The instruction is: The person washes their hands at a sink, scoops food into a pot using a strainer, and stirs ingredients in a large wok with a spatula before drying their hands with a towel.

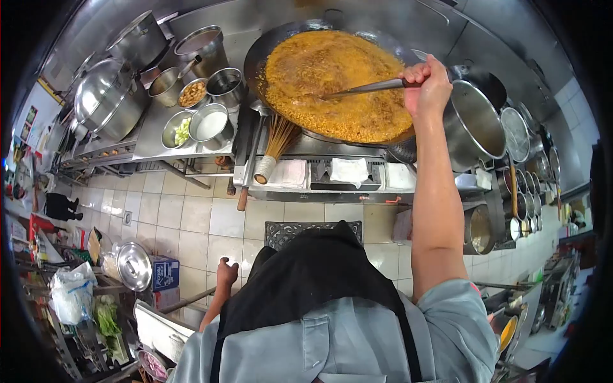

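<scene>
My right hand (426,84) is closed around the handle of a long metal cooking utensil (370,87). Its far end dips into bubbling orange-yellow food (332,64), so I cannot tell whether it is a ladle or a spatula. The food fills much of a large dark wok (255,60) on the stove. My left hand (227,273) hangs low beside my body, away from the counter, with nothing in it and its fingers loosely apart. On the stove's front ledge, a bamboo wok brush (276,150) leans near a wooden-handled tool (249,163).
Left of the wok stand metal bowls, one with white contents (211,124) and one with chopped green pieces (182,133). A large steel pot (476,121) sits at the right. Folded white cloths (349,170) lie along the front ledge. Below, a dark mat (287,233) covers floor tiles.
</scene>
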Motion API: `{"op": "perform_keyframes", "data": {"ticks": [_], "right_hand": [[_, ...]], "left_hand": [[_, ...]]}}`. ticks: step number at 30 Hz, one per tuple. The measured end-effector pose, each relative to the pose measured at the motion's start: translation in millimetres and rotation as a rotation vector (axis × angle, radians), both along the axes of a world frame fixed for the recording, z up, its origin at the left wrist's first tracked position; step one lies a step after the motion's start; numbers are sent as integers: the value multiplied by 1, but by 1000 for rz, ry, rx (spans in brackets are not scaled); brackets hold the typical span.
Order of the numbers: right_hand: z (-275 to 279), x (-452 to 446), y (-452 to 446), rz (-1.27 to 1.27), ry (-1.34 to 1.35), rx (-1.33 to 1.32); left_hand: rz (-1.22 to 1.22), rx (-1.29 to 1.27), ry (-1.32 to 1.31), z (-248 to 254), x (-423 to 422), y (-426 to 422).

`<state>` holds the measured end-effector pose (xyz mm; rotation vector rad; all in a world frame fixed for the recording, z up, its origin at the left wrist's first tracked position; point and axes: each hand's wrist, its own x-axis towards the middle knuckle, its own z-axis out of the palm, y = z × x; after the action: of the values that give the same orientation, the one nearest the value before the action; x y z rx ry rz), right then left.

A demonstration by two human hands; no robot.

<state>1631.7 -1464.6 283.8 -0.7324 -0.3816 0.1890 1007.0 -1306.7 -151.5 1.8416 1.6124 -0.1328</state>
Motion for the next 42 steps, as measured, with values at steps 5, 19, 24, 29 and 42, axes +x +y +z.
{"op": "perform_keyframes", "data": {"ticks": [5,19,24,29,42], "right_hand": [[29,-40,-37,-101,-41,-28],[21,-88,-57,-71,-311,-144],[-35,-73,-27,-63,-447,-158],[-69,-41,13,-83,-508,-154],[-113,105,129,-236,-734,-287]], "left_hand": [[-99,3,3,-6,4,25],[-124,-816,-197,-29,-109,4],[105,-749,-184,-33,-113,-11],[236,-705,-186,-30,-103,-27],[445,-654,-185,-11,-62,-78]]}}
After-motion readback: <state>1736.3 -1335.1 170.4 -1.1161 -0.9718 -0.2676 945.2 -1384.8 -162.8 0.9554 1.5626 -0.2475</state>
